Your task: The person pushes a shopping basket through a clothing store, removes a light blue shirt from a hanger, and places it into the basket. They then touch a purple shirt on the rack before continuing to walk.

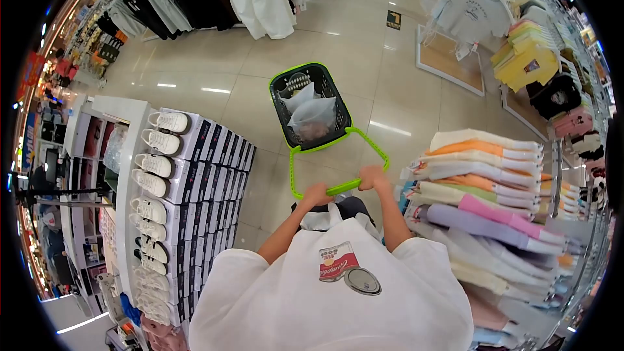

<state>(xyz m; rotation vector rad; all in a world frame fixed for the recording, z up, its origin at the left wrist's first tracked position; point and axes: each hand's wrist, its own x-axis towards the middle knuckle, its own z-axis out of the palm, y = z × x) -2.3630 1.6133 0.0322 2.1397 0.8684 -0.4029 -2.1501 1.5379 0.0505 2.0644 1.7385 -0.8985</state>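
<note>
A black shopping basket (286, 129) with a bright green rim is on the floor in front of me. Clear plastic bags (312, 116) lie inside it, their contents hard to make out. The basket's green handle (342, 187) reaches back toward my body. My left hand (316, 195) is wrapped round the left end of its grip bar, and my right hand (372, 178) closes round the right end. Both arms stretch forward from my white T-shirt (286, 286), which has a soup-can print.
Stacked shoe boxes (211, 195) topped with white sneakers (156, 164) stand close on the left. A rack of hanging pastel shirts (487, 221) is close on the right. Ahead are a trouser rack (169, 0), a shirt display stand (448, 58) and tiled floor (351, 45) between them.
</note>
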